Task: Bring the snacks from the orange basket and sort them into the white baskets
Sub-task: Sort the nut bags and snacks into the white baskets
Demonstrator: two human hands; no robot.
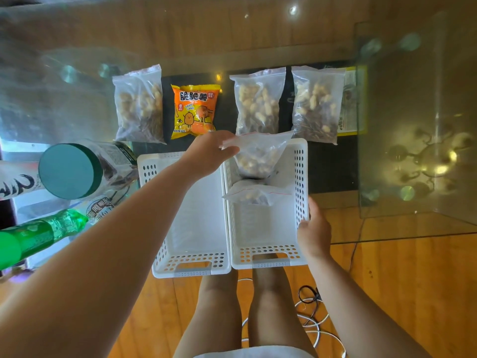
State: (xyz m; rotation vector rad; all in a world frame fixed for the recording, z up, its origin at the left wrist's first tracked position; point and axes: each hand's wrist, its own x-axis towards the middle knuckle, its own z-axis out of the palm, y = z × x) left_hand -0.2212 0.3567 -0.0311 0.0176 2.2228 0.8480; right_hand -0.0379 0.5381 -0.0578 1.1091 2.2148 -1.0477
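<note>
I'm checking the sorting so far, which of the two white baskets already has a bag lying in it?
The right white basket: one clear bag of nuts lies inside, and the left hand holds another above it. The left white basket holds none.

Left arm extended forward and across the body, bare forearm in full view; left hand [206, 151] back-up, fingers curled forward, pinching the top edge of a clear bag [260, 156] hanging below the grip. Right hand [313, 228] lower and nearer, fingers relaxed, fingertips touching a basket rim [304, 202]
</note>
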